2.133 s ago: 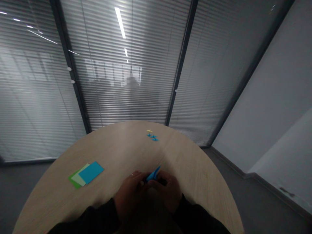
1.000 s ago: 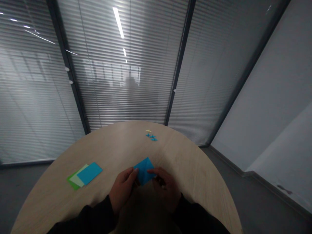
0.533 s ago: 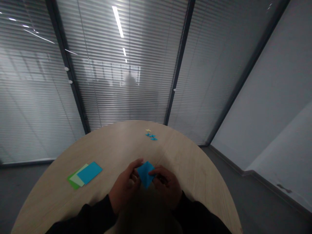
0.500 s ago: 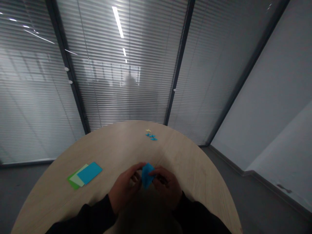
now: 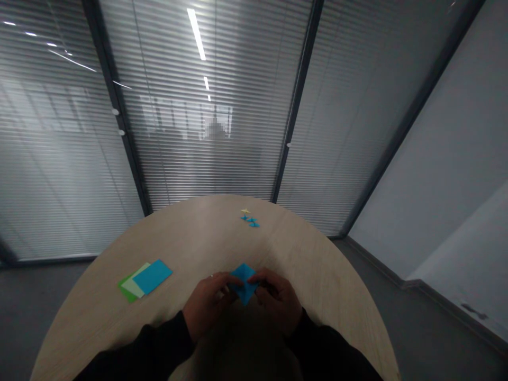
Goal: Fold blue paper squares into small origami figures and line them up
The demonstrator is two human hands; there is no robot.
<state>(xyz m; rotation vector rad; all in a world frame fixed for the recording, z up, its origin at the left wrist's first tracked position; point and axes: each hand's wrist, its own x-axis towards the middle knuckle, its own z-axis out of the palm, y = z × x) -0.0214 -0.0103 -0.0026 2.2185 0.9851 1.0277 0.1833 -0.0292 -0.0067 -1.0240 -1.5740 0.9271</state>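
A blue piece of folded origami paper (image 5: 245, 280), diamond-shaped with one corner toward me, is held between my two hands near the front of the table. My left hand (image 5: 210, 302) pinches its left corner between thumb and fingers. On the opposite side, my right hand (image 5: 278, 299) grips the right corner, fingertips bent over the edge. The undersides of the paper and some fingertips are hidden.
The round wooden table (image 5: 198, 233) carries a fanned stack of green, pale green and blue paper sheets (image 5: 153, 276) at left. Toward the far edge lie a small yellow folded figure (image 5: 245, 211) and several blue folded figures (image 5: 253, 222). Blinds (image 5: 214, 159) hang behind glass beyond it.
The blue paper has turned from a narrow, tilted shape to a wider diamond facing me. My left fingers have come over its left corner. The view has shifted slightly.
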